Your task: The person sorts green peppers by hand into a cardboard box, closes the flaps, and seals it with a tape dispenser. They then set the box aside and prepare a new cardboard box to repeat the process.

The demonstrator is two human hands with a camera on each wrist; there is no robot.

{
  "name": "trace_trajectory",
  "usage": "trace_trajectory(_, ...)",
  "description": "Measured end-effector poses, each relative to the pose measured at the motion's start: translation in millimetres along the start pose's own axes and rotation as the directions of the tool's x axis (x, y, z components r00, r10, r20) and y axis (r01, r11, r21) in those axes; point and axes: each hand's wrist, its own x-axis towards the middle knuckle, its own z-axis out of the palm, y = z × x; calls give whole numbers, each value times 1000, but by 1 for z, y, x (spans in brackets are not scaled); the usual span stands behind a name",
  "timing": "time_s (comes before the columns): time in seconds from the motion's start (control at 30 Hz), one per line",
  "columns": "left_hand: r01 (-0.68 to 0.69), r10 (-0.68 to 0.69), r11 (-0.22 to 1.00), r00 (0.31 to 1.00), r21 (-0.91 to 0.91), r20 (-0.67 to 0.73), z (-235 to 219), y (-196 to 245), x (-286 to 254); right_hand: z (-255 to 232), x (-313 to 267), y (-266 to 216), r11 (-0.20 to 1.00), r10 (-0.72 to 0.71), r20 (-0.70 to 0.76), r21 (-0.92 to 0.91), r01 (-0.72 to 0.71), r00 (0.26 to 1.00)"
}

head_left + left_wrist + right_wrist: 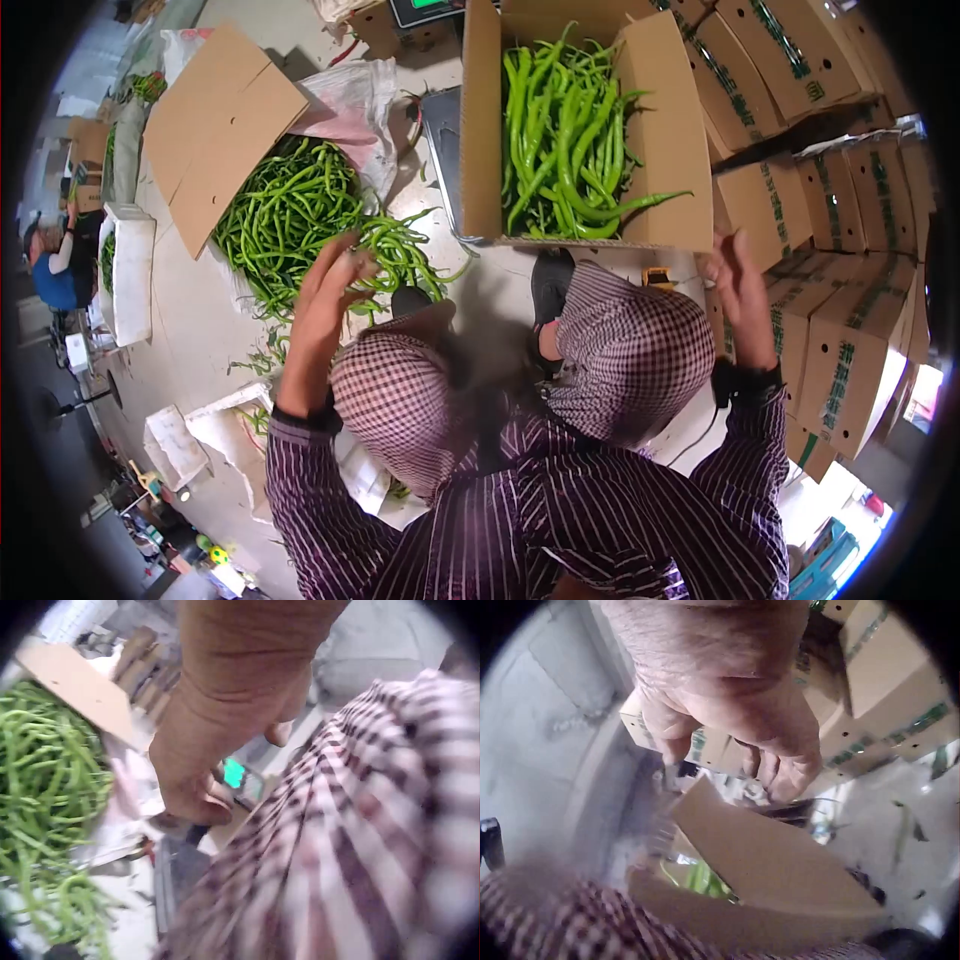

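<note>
An open cardboard box (pixel 672 150) holding long green chili peppers (pixel 570 135) stands in front of the person's feet. A loose pile of green chilies (pixel 290 205) lies on the floor to its left. My left hand (pixel 325 290) hovers near the pile's front edge beside the left knee, fingers relaxed and nothing in them. By the box's near right corner is my right hand (pixel 740 295), its fingers loosely bent. In the right wrist view, the right hand's thumb and fingers are apart above a box flap (pixel 772 862).
A scale platform (pixel 441 150) sits beside the box, its display (pixel 432 6) lit green. A cardboard sheet (pixel 215 130) leans over the pile. Stacked cartons (pixel 850 340) line the right. White foam boxes (pixel 128 270) stand left, and another person (pixel 55 270) is farther off.
</note>
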Motion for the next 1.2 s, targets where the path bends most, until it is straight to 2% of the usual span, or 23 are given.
trace_trajectory(0.07, -175, 158, 981, 972, 88, 172, 46, 64, 27, 16, 40, -18, 998, -53, 12, 19, 52, 999)
trace_trajectory(0.13, -195, 146, 968, 949, 160, 278, 73, 81, 69, 34, 76, -31, 996, 61, -26, -66, -62, 998)
trace_trajectory(0.17, -214, 146, 956, 940, 200, 308, 88, 84, 86, 46, 84, -36, 996, 58, -30, -72, -60, 998)
trace_trajectory(0.2, -213, 147, 958, 941, 194, 305, 95, 82, 106, 64, 91, -42, 958, 77, 34, -280, -64, 996)
trace_trajectory(0.23, -249, 124, 910, 927, 333, 354, 99, 75, 127, 80, 97, -46, 878, 112, 97, -476, -53, 989)
trace_trajectory(0.27, -280, 86, 842, 914, 462, 398, 100, 63, 140, 89, 98, -50, 875, 124, 102, -481, -60, 987)
trace_trajectory(0.33, -338, 219, 855, 923, 392, 318, 75, 35, 153, 98, 99, -55, 761, 196, 137, -646, -63, 971)
trace_trajectory(0.37, -205, 153, 977, 862, 56, 483, 58, 55, 131, 100, 100, -53, 759, 204, 132, -648, -71, 970)
trace_trajectory(0.4, -113, 104, 994, 916, 0, 387, 51, 58, 120, 101, 98, -47, 856, 203, 168, -510, -91, 965)
trace_trajectory(0.43, -112, 91, 993, 912, 30, 400, 46, 58, 111, 99, 95, -40, 928, 198, 197, -353, -119, 960)
trace_trajectory(0.47, -110, 77, 992, 908, 59, 411, 42, 56, 103, 90, 96, -31, 929, 210, 187, -344, -136, 960)
trace_trajectory(0.53, -296, 188, 912, 917, 285, 351, 65, 52, 85, 78, 110, -16, 922, 280, 130, -311, -229, 951)
trace_trajectory(0.57, -285, 146, 889, 918, 358, 368, 62, 57, 86, 82, 107, -14, 937, 211, 138, -312, -160, 968)
trace_trajectory(0.6, -282, 144, 891, 920, 357, 366, 56, 56, 90, 86, 105, -17, 936, 214, 140, -314, -162, 967)
trace_trajectory(0.67, 48, -63, 998, 908, 46, 414, 40, 58, 101, 92, 94, -25, 793, 236, 143, -600, -105, 961)
trace_trajectory(0.7, -89, 70, 995, 938, 42, 341, 50, 56, 92, 90, 98, -21, 821, 193, 192, -568, -52, 962)
trace_trajectory(0.73, -153, 92, 964, 960, 217, 266, 57, 54, 89, 91, 98, -18, 820, 190, 200, -570, -43, 961)
trace_trajectory(0.8, -198, 70, 893, 948, 405, 310, 48, 53, 97, 98, 104, -16, 854, 115, 39, -513, -79, 993)
trace_trajectory(0.87, -162, 61, 927, 955, 339, 292, 46, 56, 95, 98, 98, -16, 840, 124, 53, -537, -77, 991)
trace_trajectory(0.93, -152, 71, 949, 957, 275, 282, 47, 66, 98, 103, 103, -18, 843, 74, 131, -537, 8, 989)
trace_trajectory(1.0, -251, 162, 893, 954, 374, 254, 56, 68, 89, 106, 101, -22, 811, 108, 102, -585, -28, 989)
trace_trajectory(1.03, -231, 158, 923, 957, 309, 243, 58, 71, 86, 107, 101, -23, 821, 125, 99, -569, -47, 987)
trace_trajectory(1.2, -197, 113, 939, 951, 282, 287, 52, 59, 86, 111, 99, -26, 858, 150, 80, -506, -90, 985)
